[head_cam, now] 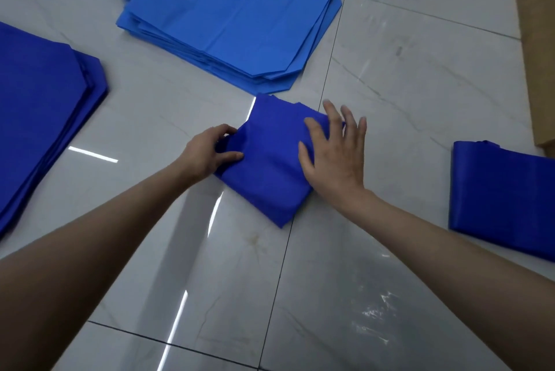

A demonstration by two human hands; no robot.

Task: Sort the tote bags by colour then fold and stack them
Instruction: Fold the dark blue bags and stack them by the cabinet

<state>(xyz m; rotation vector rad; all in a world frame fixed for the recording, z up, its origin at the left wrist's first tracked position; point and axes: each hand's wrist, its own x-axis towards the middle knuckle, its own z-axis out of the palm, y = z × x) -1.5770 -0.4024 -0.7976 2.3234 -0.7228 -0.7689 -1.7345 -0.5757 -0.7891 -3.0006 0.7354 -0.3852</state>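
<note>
Two bare forearms reach in from the bottom edge over the glossy grey marble-tile floor (390, 265) and meet at a partly folded dark royal-blue fabric tote bag (270, 184), which lies on the floor mid-view, across a tile joint. The left hand (207, 151) grips the bag's left edge, its fingers (223, 130) curled over a raised fold with the thumb against the cloth. The right hand (333, 160) lies flat on the bag's right half, fingers (348, 118) straight and spread, pressing the layers down. Just beyond the bag's far corner sits a flat stack of lighter sky-blue tote bags (234, 19), handles pointing away. At the left edge lies a flat stack of unfolded dark royal-blue tote bags (39, 106). Well apart on the right rests a folded dark royal-blue bundle (504, 190), near a brown cardboard sheet (537, 40). The cloth looks thin, light and soft yet springy, so its folds will likely puff open once released, and it may slide on the polished tiles. It seems best held by pinching all layers along a creased edge, with a flat palm kept on top until it is carried to the folded bundle.
</note>
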